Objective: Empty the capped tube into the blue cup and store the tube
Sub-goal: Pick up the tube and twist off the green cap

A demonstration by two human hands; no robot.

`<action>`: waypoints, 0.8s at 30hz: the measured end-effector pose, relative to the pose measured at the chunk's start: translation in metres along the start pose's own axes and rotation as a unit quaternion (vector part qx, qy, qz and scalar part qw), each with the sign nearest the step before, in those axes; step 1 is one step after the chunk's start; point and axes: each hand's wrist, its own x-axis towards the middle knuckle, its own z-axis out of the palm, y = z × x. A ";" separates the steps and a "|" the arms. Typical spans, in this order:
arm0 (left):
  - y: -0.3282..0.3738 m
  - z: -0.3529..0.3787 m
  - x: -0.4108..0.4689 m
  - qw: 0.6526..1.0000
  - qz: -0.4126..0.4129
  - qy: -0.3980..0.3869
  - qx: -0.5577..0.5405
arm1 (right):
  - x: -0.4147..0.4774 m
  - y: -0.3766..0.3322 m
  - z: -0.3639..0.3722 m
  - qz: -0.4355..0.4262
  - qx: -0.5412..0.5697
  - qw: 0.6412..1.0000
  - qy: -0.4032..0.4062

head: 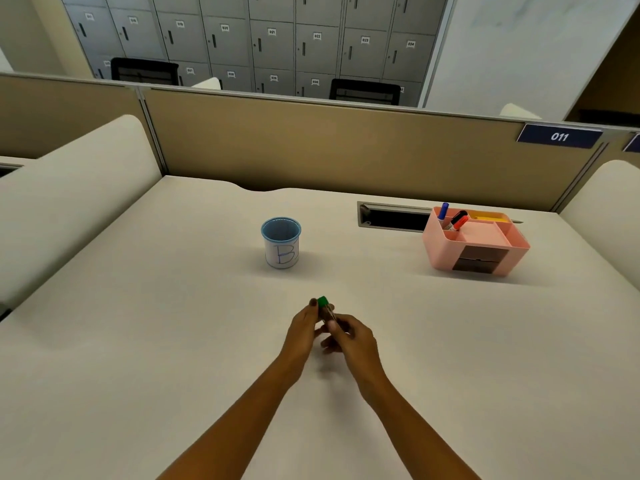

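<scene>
Beyond both hands [329,332] gripping tube [327,311], blue cup [281,242], pink organizer [476,242] far right

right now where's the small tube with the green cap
In the head view, the small green-capped tube is held between both hands, left hand and right hand, above the white table, nearer than the blue cup.

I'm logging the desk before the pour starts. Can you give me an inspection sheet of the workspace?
Surface: pale desk, bare in front of the hands.
Job's things: tube with green cap on, held above the desk; blue cup marked B, upright, beyond the hands.
Clutter: pink organizer at far right holding markers.
Grips: left hand and right hand both on the tube.
Cables: nothing seen.
Surroundings: tan partition, sign 011, grey lockers.
</scene>
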 end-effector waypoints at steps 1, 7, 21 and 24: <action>0.005 0.001 -0.002 1.000 -0.001 -0.010 -0.011 | 0.000 -0.003 0.003 0.010 0.023 1.000 -0.005; 0.012 0.005 -0.008 0.998 0.010 -0.049 -0.048 | -0.001 -0.012 0.013 0.037 0.094 0.995 -0.001; 0.023 0.007 -0.001 0.997 -0.014 -0.011 -0.078 | 0.000 -0.017 0.026 0.012 0.071 0.997 0.034; 0.026 0.013 -0.001 0.995 -0.006 0.020 -0.094 | -0.002 -0.019 0.027 -0.001 0.061 0.997 0.038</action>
